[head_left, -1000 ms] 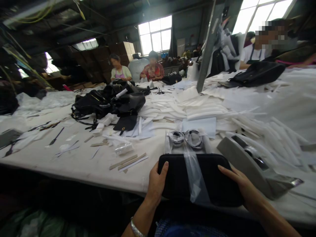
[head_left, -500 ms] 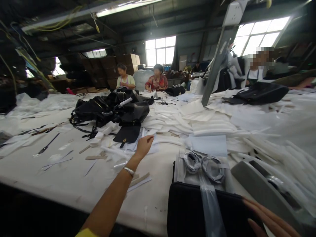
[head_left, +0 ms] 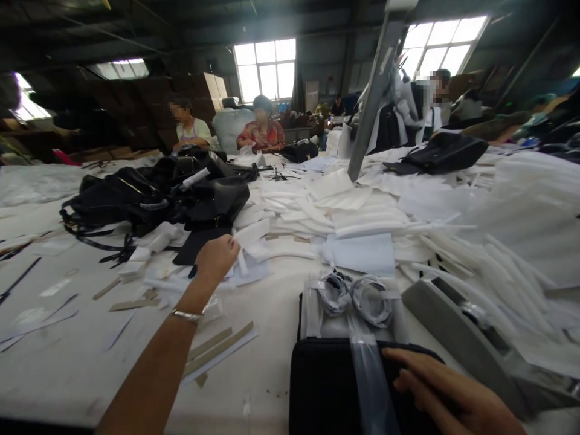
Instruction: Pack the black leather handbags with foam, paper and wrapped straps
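My left hand (head_left: 218, 258) is closed, its fingers curled beside a white sheet (head_left: 254, 234); what they grip, if anything, I cannot make out. Just behind it lies a small black flap (head_left: 190, 246), part of a pile of black bags (head_left: 136, 196). My right hand (head_left: 437, 377) lies with fingers stretched out on the upper front of a black bag (head_left: 321, 386) at the table's near edge. A clear plastic strip (head_left: 369, 368) runs down this bag's front. Two grey wrapped rings (head_left: 372, 300) rest on white padding at its top.
A grey tape dispenser (head_left: 446, 320) stands right of the bag. White foam sheets (head_left: 362, 211) cover the middle and right of the table. A slanted metal post (head_left: 374, 90) rises beyond. Cardboard strips (head_left: 217, 350) lie near my left forearm. Several people work across the table.
The view has shifted right and down. My left hand has curled more tightly next to the white sheet. My right hand has slid inward over the black bag's front.
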A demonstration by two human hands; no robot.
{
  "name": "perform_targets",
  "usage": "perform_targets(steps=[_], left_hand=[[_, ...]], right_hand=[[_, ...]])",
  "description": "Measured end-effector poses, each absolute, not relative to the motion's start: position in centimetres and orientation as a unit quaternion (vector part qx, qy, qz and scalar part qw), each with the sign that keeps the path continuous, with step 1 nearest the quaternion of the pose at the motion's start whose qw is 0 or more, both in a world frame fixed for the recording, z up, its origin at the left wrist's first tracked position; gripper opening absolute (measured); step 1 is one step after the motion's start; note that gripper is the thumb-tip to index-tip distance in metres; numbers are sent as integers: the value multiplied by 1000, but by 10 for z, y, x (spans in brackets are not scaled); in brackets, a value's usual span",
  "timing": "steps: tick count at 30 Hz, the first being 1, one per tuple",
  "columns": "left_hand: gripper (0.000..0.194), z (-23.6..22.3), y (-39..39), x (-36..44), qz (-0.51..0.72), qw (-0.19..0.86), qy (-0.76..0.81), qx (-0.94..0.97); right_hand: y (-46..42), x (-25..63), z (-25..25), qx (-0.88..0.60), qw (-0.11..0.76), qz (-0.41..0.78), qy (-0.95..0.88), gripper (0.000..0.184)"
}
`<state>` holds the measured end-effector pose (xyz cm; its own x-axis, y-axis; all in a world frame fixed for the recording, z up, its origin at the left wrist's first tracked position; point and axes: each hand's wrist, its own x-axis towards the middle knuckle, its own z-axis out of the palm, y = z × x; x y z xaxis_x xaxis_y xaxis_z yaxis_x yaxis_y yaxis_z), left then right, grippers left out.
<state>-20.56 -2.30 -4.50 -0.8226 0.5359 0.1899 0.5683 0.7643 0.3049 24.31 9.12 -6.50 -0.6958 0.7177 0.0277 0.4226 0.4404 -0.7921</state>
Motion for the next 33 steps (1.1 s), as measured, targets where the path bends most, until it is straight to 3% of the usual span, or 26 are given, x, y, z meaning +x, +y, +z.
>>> perform_targets(steps=[2,5,9,12,16,18,20,25,28,33], left_hand=[[35,-35,-54,-183,-227,68,-929,-285],[39,-37,-87,-126,-477,93,-831,-270],[27,-64,-97,-41,-455,243,-741,-429],[45,-76,-98,5,-430,245,-655,-571],[40,-82,-103,23,-490,126,-639,-580],[32,-89,-102,16,-571,6,-675,-467],[36,-102,-97,5,-616,-117,-707,-327],[30,-133,-78,-12,-540,-286,-726,-316],[27,-139,-70,-13,-536,-298,-717,-330],[31,-136,-68,-13,-529,-324,-702,-350]], right_hand=[[92,218,-52,-337,141,475,-800,38],[82,177,-39,-295,112,616,-722,55],[66,142,-21,-214,114,754,-610,83],[61,139,-11,-209,123,774,-585,78],[73,145,-6,-258,134,738,-609,53],[85,143,-3,-262,147,725,-619,48],[100,134,2,-261,176,713,-627,46],[138,82,16,-244,221,648,-687,35],[159,43,17,-219,137,593,-763,34],[187,-23,0,-163,-132,532,-820,42]])
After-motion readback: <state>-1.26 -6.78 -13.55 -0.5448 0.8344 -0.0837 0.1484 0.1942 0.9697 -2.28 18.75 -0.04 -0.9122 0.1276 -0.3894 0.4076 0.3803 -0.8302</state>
